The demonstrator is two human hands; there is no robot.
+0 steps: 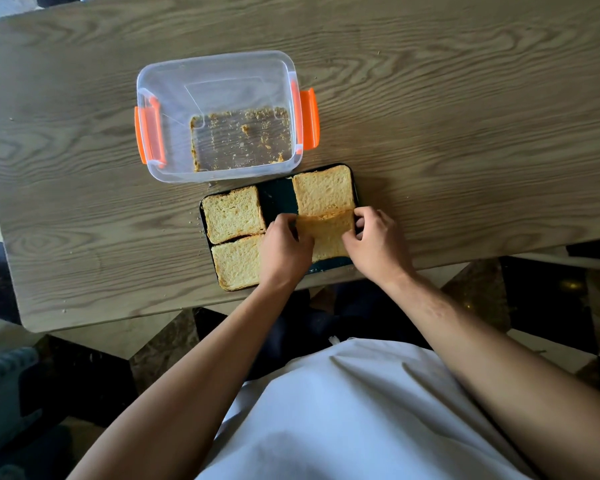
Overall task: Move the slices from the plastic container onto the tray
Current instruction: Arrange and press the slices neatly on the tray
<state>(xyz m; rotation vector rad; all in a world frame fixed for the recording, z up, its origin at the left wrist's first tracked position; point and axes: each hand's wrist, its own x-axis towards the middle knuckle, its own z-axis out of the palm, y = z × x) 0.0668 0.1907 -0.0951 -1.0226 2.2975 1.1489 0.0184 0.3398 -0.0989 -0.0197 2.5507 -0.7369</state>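
A wooden desk (pixel 430 116) with a strong swirling grain fills the upper part of the view, its near edge running across the middle. Two things rest directly on it. A clear plastic container (pixel 219 116) with orange side latches stands toward the centre, holding only crumbs on its floor. Just beside it, nearer the desk's front edge, lies a dark rectangular tray (pixel 278 197), its far edge close to the container's near wall. Small crumbs (pixel 193 221) are scattered on the bare wood left of the tray.
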